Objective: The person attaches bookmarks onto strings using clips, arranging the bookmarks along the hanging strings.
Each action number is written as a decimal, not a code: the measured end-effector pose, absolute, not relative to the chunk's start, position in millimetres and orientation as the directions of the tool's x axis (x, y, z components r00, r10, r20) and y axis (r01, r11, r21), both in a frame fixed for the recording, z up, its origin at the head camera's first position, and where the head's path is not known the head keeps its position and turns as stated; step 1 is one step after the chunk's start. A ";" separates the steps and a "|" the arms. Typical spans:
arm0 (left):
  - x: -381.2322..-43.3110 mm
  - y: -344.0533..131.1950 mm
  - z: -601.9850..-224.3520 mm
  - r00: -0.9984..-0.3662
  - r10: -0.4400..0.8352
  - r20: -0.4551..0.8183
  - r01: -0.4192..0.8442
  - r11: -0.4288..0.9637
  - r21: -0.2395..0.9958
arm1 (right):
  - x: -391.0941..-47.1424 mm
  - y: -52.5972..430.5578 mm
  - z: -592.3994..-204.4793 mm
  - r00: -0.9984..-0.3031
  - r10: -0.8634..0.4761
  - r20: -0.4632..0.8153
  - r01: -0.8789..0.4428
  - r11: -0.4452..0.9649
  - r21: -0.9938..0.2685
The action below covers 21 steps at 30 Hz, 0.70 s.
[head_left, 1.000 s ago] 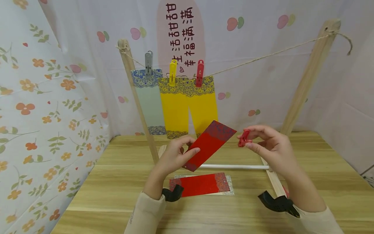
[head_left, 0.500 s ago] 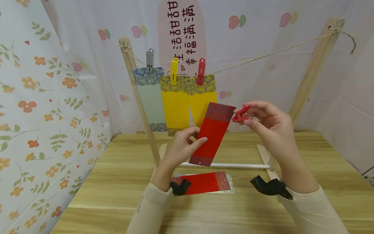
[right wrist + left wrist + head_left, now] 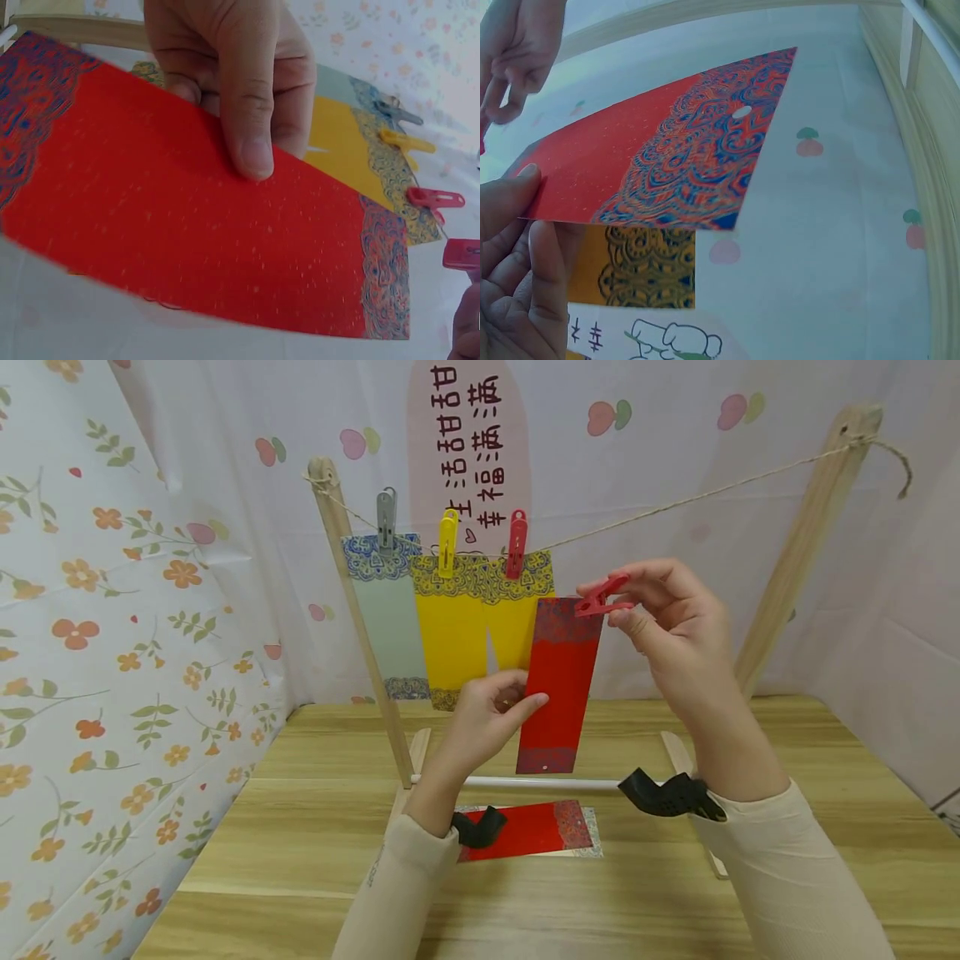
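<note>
My left hand (image 3: 487,722) pinches a red card (image 3: 561,693) with patterned end bands by its left edge, thumb in front. The card stands nearly upright, in front of the lower right of the yellow cards. A punched hole shows in its patterned band in the left wrist view. With thumb and fingers my right hand (image 3: 678,627) pinches a red clothespin (image 3: 600,597) by its handles. The clothespin overlaps the card's top right corner in the head view; in the right wrist view the clothespin (image 3: 461,255) shows at the right edge, beside the card's patterned end (image 3: 386,277).
A twine line (image 3: 675,503) runs between two wooden posts (image 3: 806,552). Grey (image 3: 386,522), yellow (image 3: 447,543) and red (image 3: 516,545) clothespins hold a pale green card (image 3: 382,618) and yellow cards (image 3: 450,635) on it. Another red card (image 3: 525,835) lies on the table above a pale one. A white rod (image 3: 570,783) joins the frame's feet.
Both hands have risen. The red card has swung from a slant to nearly upright and moved right, while the clothespin has moved up and left to the card's top corner.
</note>
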<state>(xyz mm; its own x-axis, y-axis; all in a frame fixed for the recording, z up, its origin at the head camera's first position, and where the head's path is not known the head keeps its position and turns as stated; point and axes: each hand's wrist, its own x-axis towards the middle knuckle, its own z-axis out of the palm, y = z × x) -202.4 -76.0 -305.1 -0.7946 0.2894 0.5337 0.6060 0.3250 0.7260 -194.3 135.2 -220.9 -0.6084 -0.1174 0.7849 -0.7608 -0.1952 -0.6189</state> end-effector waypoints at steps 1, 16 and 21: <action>-202.8 -74.6 -304.2 -0.794 0.291 0.534 0.606 0.318 0.729 | -195.4 134.3 -218.6 -0.596 -0.112 0.795 -0.775 -0.178 -0.606; -212.0 -60.5 -295.4 -0.777 0.244 0.581 0.630 0.286 0.722 | -207.3 121.4 -179.0 -0.558 -0.046 0.828 -0.791 -0.271 -0.548; -214.7 -57.5 -293.4 -0.760 0.236 0.606 0.650 0.286 0.704 | -210.7 119.6 -171.7 -0.553 -0.042 0.832 -0.779 -0.328 -0.534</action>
<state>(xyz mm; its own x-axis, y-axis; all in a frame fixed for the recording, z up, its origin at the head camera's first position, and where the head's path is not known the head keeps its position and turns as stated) -214.7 -57.5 -293.4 -0.7598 0.2365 0.6057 0.6501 0.2855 0.7041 -210.7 119.6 -171.7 -0.5528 -0.0423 0.8322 -0.7790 -0.3283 -0.5341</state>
